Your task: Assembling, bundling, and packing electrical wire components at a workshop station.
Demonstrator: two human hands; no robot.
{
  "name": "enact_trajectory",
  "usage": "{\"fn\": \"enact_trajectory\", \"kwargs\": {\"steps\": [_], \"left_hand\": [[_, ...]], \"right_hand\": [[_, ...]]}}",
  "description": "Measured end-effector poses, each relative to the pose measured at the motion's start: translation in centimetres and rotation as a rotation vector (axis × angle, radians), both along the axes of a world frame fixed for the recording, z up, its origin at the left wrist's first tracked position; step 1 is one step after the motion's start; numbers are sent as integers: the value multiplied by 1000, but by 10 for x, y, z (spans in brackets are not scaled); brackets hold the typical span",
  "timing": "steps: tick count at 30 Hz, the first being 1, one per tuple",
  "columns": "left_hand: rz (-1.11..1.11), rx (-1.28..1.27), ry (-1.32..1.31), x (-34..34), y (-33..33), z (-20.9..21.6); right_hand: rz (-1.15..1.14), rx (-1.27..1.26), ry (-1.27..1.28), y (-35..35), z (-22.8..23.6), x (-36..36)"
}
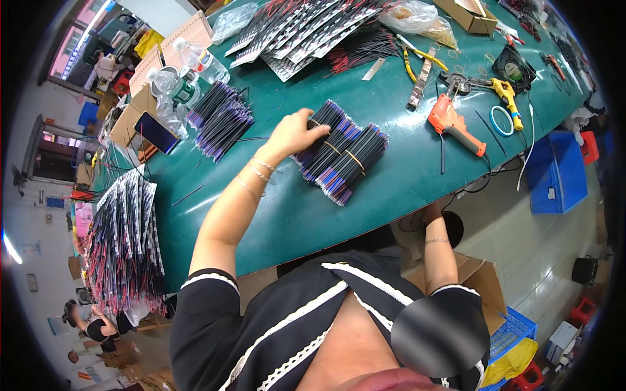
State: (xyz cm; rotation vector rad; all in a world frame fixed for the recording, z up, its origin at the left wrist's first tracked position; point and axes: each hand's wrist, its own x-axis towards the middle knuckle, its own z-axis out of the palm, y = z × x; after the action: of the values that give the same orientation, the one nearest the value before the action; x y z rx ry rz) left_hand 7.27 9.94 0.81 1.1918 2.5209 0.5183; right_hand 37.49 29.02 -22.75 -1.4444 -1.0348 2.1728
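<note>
- The left hand [297, 135] is half curled, thumb and fingers spread a little over the left edge of the bundles of black wires [343, 164]; whether it grips them I cannot tell.
- The right hand [430, 212] is down by the table's near edge, shadowed and partly hidden; how far open it is, or whether it holds anything, I cannot tell.
- The green table [277, 221] fills most of the view, with the bundles near its middle, side by side, purple-tipped and tied with rubber bands [355, 163].
- Striped sheets of wires [293, 39] lie heaped at the far side.
- More wires [127, 234] hang over the left end.
- A loose wire pile [222, 124] lies left of the bundles, beyond the left forearm.
- An orange glue gun [450, 120] lies right of the bundles, well apart; a yellow glue gun [507, 98] is farther right.
- A phone [156, 133] leans at the left.
- A cardboard box [482, 280] stands behind the right arm, its contents hidden.
- A blue bin [554, 169] sits past the right table edge.
- A clear bag [430, 27] at the far side holds yellowish bands.
</note>
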Motion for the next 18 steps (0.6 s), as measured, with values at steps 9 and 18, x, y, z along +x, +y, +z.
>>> {"fn": "enact_trajectory", "kwargs": {"steps": [9, 18], "left_hand": [[102, 349, -362, -32, -28, -25], [-79, 963, -1678, 13, -54, 17]], "right_hand": [[-46, 49, -177, -57, 62, 101], [18, 1152, 86, -55, 239, -19]]}}
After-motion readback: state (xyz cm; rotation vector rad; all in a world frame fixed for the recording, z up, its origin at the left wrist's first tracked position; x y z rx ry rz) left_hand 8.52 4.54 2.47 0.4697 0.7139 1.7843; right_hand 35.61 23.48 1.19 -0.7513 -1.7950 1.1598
